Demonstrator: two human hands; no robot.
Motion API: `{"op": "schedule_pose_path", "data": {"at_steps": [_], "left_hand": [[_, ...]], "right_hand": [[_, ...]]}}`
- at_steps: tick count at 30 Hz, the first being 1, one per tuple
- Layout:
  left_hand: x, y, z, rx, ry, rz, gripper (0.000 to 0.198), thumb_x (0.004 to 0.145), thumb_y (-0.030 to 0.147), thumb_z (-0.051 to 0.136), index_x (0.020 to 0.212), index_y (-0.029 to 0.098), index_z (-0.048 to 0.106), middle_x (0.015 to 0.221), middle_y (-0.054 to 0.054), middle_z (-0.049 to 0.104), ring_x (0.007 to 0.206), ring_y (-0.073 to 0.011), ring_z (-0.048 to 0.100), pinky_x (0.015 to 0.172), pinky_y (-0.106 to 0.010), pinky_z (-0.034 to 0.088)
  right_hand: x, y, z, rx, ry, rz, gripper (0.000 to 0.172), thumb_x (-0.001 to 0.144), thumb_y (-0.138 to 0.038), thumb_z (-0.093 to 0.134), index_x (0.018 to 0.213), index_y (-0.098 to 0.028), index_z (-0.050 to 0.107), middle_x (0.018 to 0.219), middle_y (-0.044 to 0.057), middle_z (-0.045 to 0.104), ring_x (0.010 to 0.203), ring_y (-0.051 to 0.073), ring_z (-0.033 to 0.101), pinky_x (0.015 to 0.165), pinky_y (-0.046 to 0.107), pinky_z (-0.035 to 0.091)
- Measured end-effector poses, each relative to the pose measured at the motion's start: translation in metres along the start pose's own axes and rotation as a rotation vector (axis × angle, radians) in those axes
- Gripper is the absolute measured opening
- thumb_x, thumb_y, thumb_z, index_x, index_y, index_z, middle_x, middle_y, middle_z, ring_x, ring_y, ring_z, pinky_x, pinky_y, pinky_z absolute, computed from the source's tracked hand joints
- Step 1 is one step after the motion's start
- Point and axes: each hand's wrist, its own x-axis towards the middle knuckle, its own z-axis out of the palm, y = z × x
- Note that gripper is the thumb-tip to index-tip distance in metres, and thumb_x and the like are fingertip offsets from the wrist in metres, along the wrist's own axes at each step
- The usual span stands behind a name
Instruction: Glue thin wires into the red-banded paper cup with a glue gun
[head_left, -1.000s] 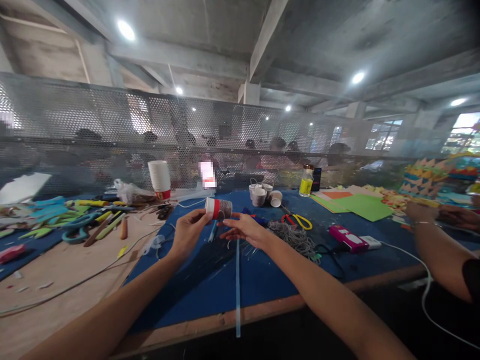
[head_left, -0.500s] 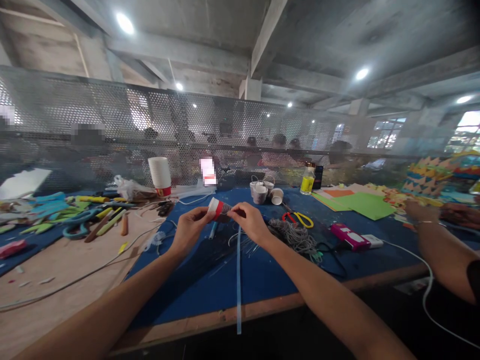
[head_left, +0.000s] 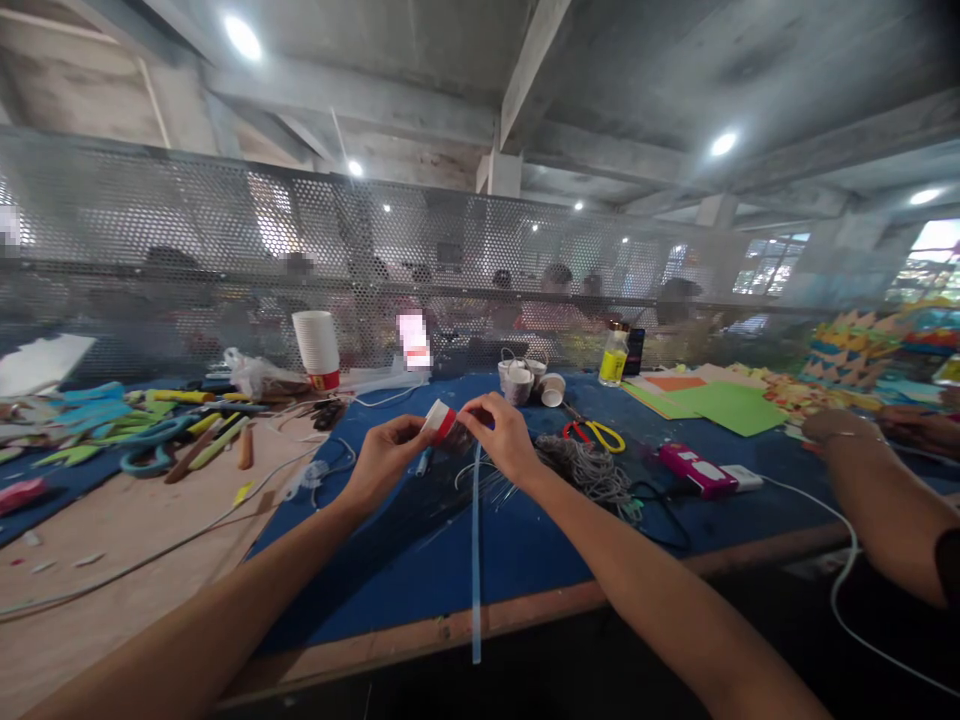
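Note:
My left hand is closed around the side of a small paper cup, which lies tilted on its side in the air above the table. The cup has a white rim and a red band, and its far part looks dark grey, as if wound with cord. At that grey end, my right hand has thumb and fingers pinched together; what lies between them is hidden. A pale blue strip runs below the hands and over the front table edge. Beside my right forearm sits a tangled heap of grey cord.
Yellow-and-red-handled scissors, small grey-white cups, a bottle and a magenta box stand on the blue mat. Stacked paper cups, blue scissors and tools lie left. Another person's arm reaches in at right.
The cup has turned and tilted a little between my hands, and its grey part is more covered by my right fingers. Both hands keep their grip; the view has shifted slightly.

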Motion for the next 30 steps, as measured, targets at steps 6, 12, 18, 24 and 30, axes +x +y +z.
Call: {"op": "schedule_pose_path", "data": {"at_steps": [6, 12, 18, 24, 30], "left_hand": [[0.0001, -0.0014, 0.0001, -0.024, 0.002, -0.002, 0.032, 0.075, 0.045, 0.074, 0.087, 0.016, 0.073, 0.085, -0.006, 0.074, 0.077, -0.0193, 0.065, 0.075, -0.029, 0.046], [-0.0009, 0.0030, 0.0015, -0.019, 0.020, -0.023, 0.037, 0.071, 0.047, 0.076, 0.090, 0.016, 0.076, 0.086, -0.006, 0.075, 0.078, -0.0212, 0.065, 0.075, -0.030, 0.047], [-0.0015, 0.0049, 0.0013, 0.013, 0.025, -0.024, 0.029, 0.074, 0.044, 0.074, 0.082, 0.017, 0.076, 0.078, -0.005, 0.074, 0.072, -0.0197, 0.063, 0.070, -0.029, 0.046], [-0.0002, 0.0006, -0.0001, 0.001, 0.009, -0.027, 0.028, 0.073, 0.044, 0.075, 0.082, 0.017, 0.076, 0.079, -0.004, 0.074, 0.072, -0.0189, 0.063, 0.071, -0.027, 0.045], [0.0003, -0.0008, -0.0007, -0.003, -0.013, -0.033, 0.026, 0.074, 0.042, 0.074, 0.082, 0.017, 0.076, 0.080, -0.004, 0.074, 0.075, -0.0186, 0.063, 0.072, -0.027, 0.044]], "right_hand": [[0.0017, 0.0018, -0.0012, 0.016, 0.021, 0.004, 0.017, 0.091, -0.036, 0.059, 0.088, -0.021, 0.065, 0.087, 0.002, 0.062, 0.077, 0.014, 0.057, 0.076, 0.025, 0.046], [0.0017, 0.0013, -0.0020, 0.013, 0.017, 0.023, 0.018, 0.091, -0.037, 0.059, 0.087, -0.021, 0.066, 0.087, 0.002, 0.062, 0.077, 0.014, 0.058, 0.075, 0.025, 0.046], [0.0022, 0.0007, -0.0027, 0.010, 0.026, 0.018, 0.018, 0.091, -0.036, 0.059, 0.085, -0.020, 0.066, 0.085, 0.002, 0.062, 0.077, 0.014, 0.058, 0.074, 0.025, 0.046], [0.0028, 0.0020, -0.0026, -0.003, 0.016, 0.038, 0.018, 0.090, -0.036, 0.059, 0.085, -0.020, 0.066, 0.087, 0.003, 0.063, 0.079, 0.015, 0.059, 0.076, 0.026, 0.046], [0.0026, 0.0037, -0.0023, -0.002, 0.019, 0.036, 0.018, 0.090, -0.036, 0.059, 0.084, -0.020, 0.066, 0.085, 0.002, 0.062, 0.077, 0.015, 0.058, 0.075, 0.026, 0.046]]}}
